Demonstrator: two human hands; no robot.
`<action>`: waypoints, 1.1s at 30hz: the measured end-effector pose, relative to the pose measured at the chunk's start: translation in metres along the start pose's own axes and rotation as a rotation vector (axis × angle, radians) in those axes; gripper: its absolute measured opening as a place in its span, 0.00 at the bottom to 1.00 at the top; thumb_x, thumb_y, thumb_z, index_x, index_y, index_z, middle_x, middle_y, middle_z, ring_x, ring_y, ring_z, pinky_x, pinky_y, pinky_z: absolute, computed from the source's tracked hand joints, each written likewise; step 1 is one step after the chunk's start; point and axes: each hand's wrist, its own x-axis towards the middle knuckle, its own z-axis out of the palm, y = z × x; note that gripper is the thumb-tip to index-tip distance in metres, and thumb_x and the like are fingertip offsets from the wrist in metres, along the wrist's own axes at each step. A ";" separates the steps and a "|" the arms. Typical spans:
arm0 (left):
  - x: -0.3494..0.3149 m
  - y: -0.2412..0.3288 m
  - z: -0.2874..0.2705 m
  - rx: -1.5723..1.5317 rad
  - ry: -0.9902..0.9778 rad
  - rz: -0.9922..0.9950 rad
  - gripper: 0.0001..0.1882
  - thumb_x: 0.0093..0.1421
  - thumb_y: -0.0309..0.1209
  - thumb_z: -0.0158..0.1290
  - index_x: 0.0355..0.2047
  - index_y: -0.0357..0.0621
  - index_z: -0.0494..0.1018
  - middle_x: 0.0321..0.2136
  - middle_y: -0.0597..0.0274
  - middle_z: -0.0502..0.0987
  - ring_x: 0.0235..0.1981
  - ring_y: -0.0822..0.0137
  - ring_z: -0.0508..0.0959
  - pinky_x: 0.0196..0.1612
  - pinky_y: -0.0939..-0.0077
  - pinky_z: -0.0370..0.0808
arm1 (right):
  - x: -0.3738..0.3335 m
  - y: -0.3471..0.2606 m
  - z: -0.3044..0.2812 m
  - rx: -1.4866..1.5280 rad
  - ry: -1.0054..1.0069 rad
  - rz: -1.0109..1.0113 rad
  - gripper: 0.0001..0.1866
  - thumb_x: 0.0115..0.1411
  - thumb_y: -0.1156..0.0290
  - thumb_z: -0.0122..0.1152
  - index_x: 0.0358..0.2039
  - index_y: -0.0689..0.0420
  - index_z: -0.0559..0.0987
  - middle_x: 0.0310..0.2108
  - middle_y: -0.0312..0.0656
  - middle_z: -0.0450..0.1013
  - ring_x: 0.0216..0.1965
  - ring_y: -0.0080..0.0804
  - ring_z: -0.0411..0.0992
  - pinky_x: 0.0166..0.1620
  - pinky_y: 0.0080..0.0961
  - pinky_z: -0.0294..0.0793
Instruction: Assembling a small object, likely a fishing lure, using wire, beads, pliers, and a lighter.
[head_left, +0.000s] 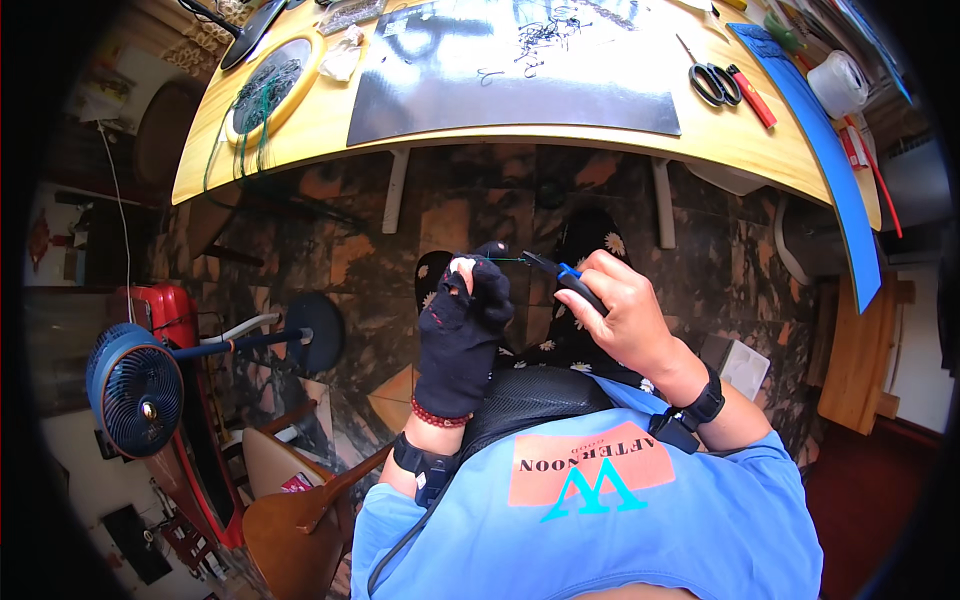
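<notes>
My left hand (468, 300), in a black glove with bare fingertips, is closed in a pinch above my lap. A thin green thread (508, 260) runs from its fingers toward the right. My right hand (622, 308) is bare and wraps round small pliers (568, 277) with blue and black handles. The dark jaws of the pliers meet the far end of the thread. Whatever tiny piece sits at the jaws is too small to make out. Both hands are in front of the table's near edge, clear of its top.
On the wooden table (215, 150) lies a shiny dark sheet (500, 108) with a pile of small black hooks (545, 38). A yellow basin (314, 52) holds dark pieces and green threads. Scissors (712, 85), a red-handled tool (752, 97) and a blue strip (815, 150) lie right; a fan (135, 390) stands left.
</notes>
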 end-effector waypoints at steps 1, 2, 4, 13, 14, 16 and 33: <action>0.001 -0.003 -0.003 0.001 0.000 0.000 0.13 0.74 0.41 0.51 0.46 0.44 0.75 0.42 0.66 0.76 0.32 0.76 0.72 0.36 0.79 0.69 | -0.001 -0.001 0.001 0.001 0.000 0.000 0.12 0.60 0.68 0.71 0.28 0.63 0.79 0.28 0.45 0.70 0.27 0.44 0.72 0.30 0.36 0.72; 0.004 -0.007 -0.008 -0.276 -0.054 -0.066 0.13 0.74 0.40 0.50 0.46 0.45 0.75 0.44 0.66 0.76 0.30 0.76 0.71 0.35 0.79 0.68 | -0.002 -0.002 0.002 0.004 -0.017 0.016 0.12 0.60 0.67 0.71 0.28 0.63 0.79 0.28 0.45 0.70 0.27 0.44 0.72 0.30 0.37 0.72; 0.005 -0.007 -0.011 -0.550 -0.108 -0.134 0.12 0.73 0.40 0.50 0.46 0.46 0.74 0.46 0.65 0.76 0.29 0.76 0.70 0.35 0.80 0.67 | -0.003 -0.002 0.004 0.008 -0.034 0.033 0.12 0.60 0.67 0.70 0.28 0.63 0.79 0.27 0.45 0.70 0.26 0.43 0.72 0.30 0.37 0.72; 0.016 -0.015 -0.025 -0.699 -0.505 -0.239 0.10 0.72 0.41 0.51 0.39 0.49 0.72 0.35 0.68 0.74 0.22 0.77 0.66 0.28 0.80 0.64 | -0.007 -0.006 0.005 0.177 -0.072 0.096 0.12 0.60 0.67 0.70 0.27 0.61 0.81 0.25 0.43 0.69 0.25 0.41 0.71 0.27 0.35 0.70; 0.014 -0.014 -0.025 -0.681 -0.425 -0.252 0.10 0.72 0.40 0.50 0.40 0.49 0.73 0.35 0.68 0.76 0.22 0.77 0.68 0.28 0.80 0.64 | -0.007 -0.005 0.005 0.120 -0.071 0.064 0.12 0.60 0.66 0.70 0.27 0.61 0.80 0.25 0.43 0.69 0.25 0.41 0.71 0.27 0.35 0.70; 0.006 -0.011 -0.017 -0.666 -0.343 -0.265 0.09 0.73 0.40 0.50 0.42 0.49 0.73 0.34 0.69 0.77 0.23 0.76 0.70 0.27 0.80 0.65 | -0.008 -0.004 0.003 0.063 -0.074 0.034 0.12 0.60 0.66 0.70 0.26 0.61 0.80 0.25 0.43 0.69 0.25 0.41 0.71 0.27 0.35 0.70; -0.015 0.009 0.031 -0.158 0.264 -0.352 0.12 0.73 0.41 0.49 0.35 0.50 0.72 0.27 0.73 0.69 0.22 0.78 0.65 0.22 0.82 0.60 | -0.012 0.017 0.008 0.012 0.019 -0.023 0.13 0.60 0.68 0.70 0.25 0.62 0.79 0.26 0.44 0.73 0.22 0.39 0.72 0.25 0.33 0.70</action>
